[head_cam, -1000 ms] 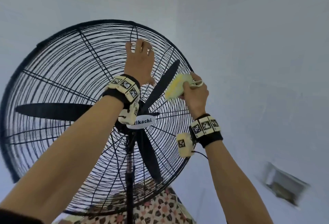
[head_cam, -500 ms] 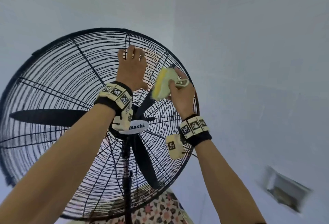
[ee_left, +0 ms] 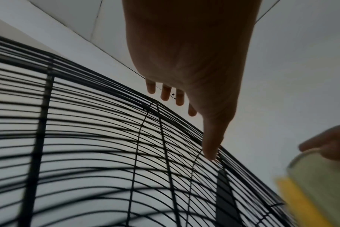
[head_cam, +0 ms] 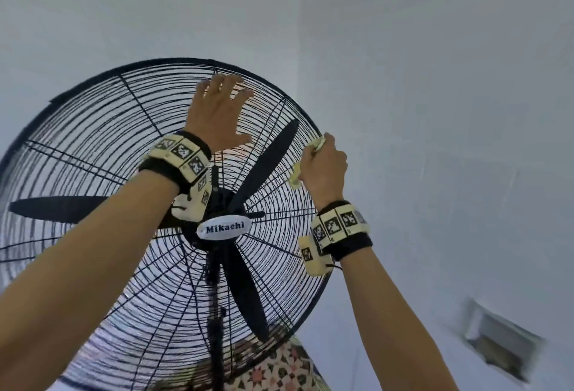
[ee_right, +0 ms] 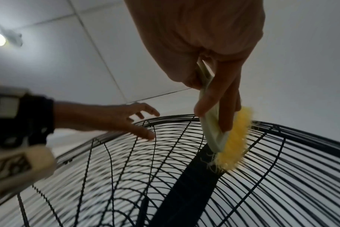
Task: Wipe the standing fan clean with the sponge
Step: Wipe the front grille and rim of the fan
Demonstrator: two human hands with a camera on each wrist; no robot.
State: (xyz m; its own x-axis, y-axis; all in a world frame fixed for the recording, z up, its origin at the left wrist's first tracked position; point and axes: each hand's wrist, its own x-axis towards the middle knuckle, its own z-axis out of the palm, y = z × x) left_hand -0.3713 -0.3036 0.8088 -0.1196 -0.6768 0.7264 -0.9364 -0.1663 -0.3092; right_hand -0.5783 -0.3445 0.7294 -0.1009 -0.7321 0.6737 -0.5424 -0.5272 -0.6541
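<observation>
Right hand (head_cam: pixel 323 170) with sponge (ee_right: pixel 229 141) now lower, out at right rim of fan (head_cam: pixel 93 173) guard; before, nearer top middle. Fingers curl round sponge handle, yellow side pressed on wires. Left hand (head_cam: pixel 217 111) flat, fingers spread wide, on upper guard.

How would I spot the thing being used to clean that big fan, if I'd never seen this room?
Find the large black wire cage of the standing fan, with its oval Mikachi badge at the centre. Go to the cage's upper right edge, where the right hand presses against the wires. The sponge is in that hand: a fuzzy bright yellow pad on a pale backing, the only yellow thing there.
</observation>
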